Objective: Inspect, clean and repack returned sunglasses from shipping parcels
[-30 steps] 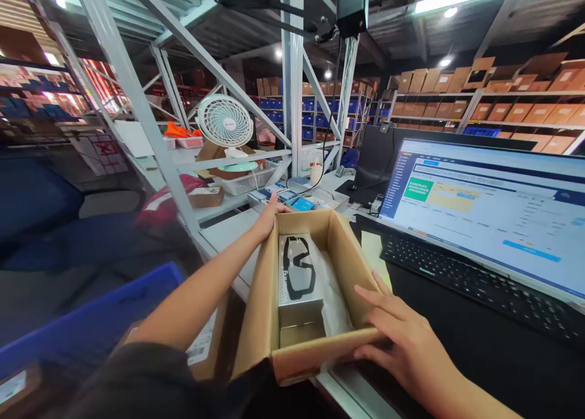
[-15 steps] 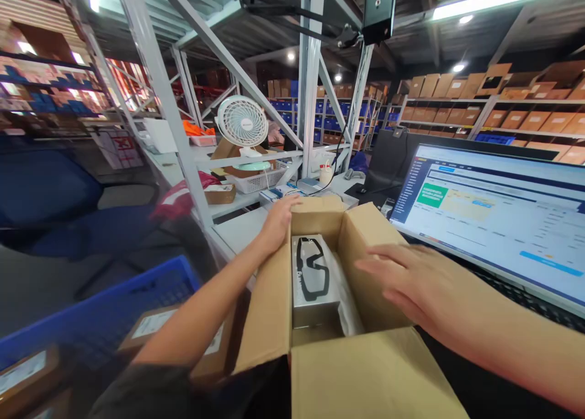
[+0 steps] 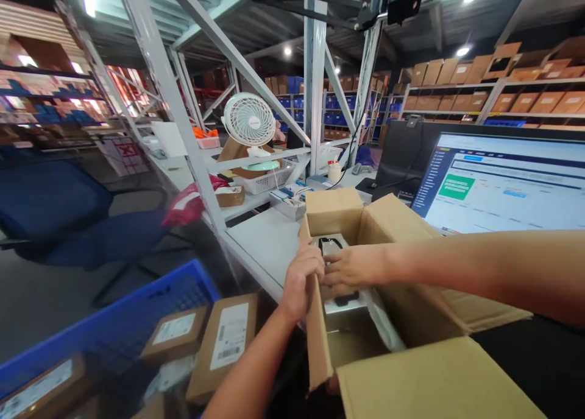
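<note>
An open cardboard box (image 3: 420,376) stands before me with its flaps folded outward. My left hand (image 3: 301,282) is wrapped over the upper edge of its left wall. Inside lies a silver-grey box (image 3: 345,307) with a black eyeglass-frame outline on its top, partly hidden under my right hand. My right hand (image 3: 356,267) reaches in from the right, fingers stretched out flat across the silver-grey box. Along the right side of that box runs a whitish plastic-wrapped item (image 3: 384,321), whose kind I cannot make out.
At lower left a blue crate (image 3: 159,303) holds several labelled cartons (image 3: 231,334). A monitor (image 3: 498,181) stands to the right. Beyond the box are a white fan (image 3: 250,120), a small tray of items (image 3: 290,204) and grey metal rack posts (image 3: 315,84). A blue chair (image 3: 55,206) is at left.
My right hand has moved left from above the right wall into the box, over the silver-grey box. My left hand now grips the left wall nearer to me, with that flap raised.
</note>
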